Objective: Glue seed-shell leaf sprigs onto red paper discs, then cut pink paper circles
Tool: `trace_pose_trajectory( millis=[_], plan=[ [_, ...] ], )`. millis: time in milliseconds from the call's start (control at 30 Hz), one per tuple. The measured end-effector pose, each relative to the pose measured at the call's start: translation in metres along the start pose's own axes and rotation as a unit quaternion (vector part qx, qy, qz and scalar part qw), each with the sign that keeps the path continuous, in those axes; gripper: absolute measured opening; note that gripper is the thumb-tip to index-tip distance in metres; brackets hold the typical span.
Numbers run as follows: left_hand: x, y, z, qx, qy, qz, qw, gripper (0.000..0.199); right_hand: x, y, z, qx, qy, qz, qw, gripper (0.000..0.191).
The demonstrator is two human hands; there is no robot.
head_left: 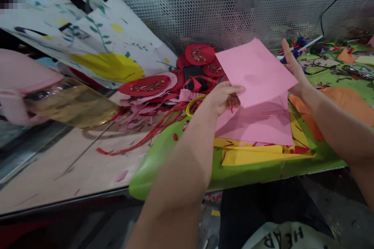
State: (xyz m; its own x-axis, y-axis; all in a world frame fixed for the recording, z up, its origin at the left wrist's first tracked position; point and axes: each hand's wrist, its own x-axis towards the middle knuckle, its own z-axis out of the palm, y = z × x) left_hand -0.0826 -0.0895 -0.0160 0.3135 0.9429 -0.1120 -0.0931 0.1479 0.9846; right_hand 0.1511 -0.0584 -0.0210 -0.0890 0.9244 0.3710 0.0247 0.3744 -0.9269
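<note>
Pink paper (255, 72), looking like more than one sheet, is raised at a tilt above the table. My left hand (223, 99) pinches its lower left edge between thumb and fingers. Against the right corner of the paper is my right hand (293, 68), with a finger stretched upward; its other fingers are partly hidden behind the sheet. More pink sheets (263, 128) lie underneath, on top of yellow paper (248, 155) strewn with red scraps.
Red round pieces with leafy decoration (200, 54) and ribbons are heaped at left. Orange paper (347, 105), scissors (358, 72) and pens lie right on the green sheet (172, 155). Behind rises a perforated metal panel (198, 11); a flowered bag (117, 42) leans there.
</note>
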Motion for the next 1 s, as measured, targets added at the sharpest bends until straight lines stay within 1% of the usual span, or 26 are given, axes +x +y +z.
trace_pose_trajectory(
  millis=[100,167,300,367,467,567,667,767,800,867,933,1000],
  plan=[
    [0.001,-0.002,-0.005,-0.001,-0.006,-0.006,1.0,0.009,-0.005,-0.007,0.001,0.0,-0.03,-0.001,1.0,0.05],
    [0.002,-0.003,-0.006,-0.013,0.008,-0.006,1.0,0.012,-0.007,-0.008,0.002,0.001,-0.04,0.01,0.999,0.038],
    [0.006,-0.002,-0.006,-0.066,0.05,0.017,0.996,0.024,-0.009,-0.008,0.007,0.026,-0.041,0.06,0.997,0.027],
    [0.008,-0.002,-0.008,-0.084,0.065,0.034,0.994,0.026,-0.009,-0.009,0.01,0.034,-0.044,0.082,0.995,0.021],
    [0.013,-0.005,-0.011,-0.099,0.091,0.052,0.99,0.025,-0.01,-0.012,0.013,0.021,-0.072,0.103,0.992,0.014],
    [0.016,-0.007,-0.014,-0.107,0.104,0.071,0.986,0.023,-0.011,-0.013,0.012,0.011,-0.079,0.104,0.991,0.016],
    [0.015,-0.007,-0.014,-0.113,0.091,0.088,0.985,0.021,-0.01,-0.01,0.007,0.006,-0.069,0.075,0.995,0.026],
    [0.012,-0.005,-0.013,-0.1,0.077,0.074,0.989,0.015,-0.009,-0.003,0.002,0.004,-0.076,0.064,0.995,0.039],
    [0.01,-0.004,-0.012,-0.086,0.072,0.064,0.992,0.013,-0.008,0.0,0.001,0.004,-0.065,0.07,0.995,0.042],
    [0.008,-0.003,-0.01,-0.057,0.056,0.047,0.996,0.009,-0.007,0.006,0.001,0.001,-0.022,0.08,0.997,0.046],
    [0.006,-0.003,-0.008,-0.037,0.041,0.035,0.998,0.008,-0.005,0.012,0.002,0.001,0.023,0.073,0.997,0.044],
    [0.005,-0.004,-0.005,-0.027,0.03,0.028,0.999,0.009,-0.003,0.016,0.005,0.011,0.04,0.058,0.997,0.038]
  ],
)
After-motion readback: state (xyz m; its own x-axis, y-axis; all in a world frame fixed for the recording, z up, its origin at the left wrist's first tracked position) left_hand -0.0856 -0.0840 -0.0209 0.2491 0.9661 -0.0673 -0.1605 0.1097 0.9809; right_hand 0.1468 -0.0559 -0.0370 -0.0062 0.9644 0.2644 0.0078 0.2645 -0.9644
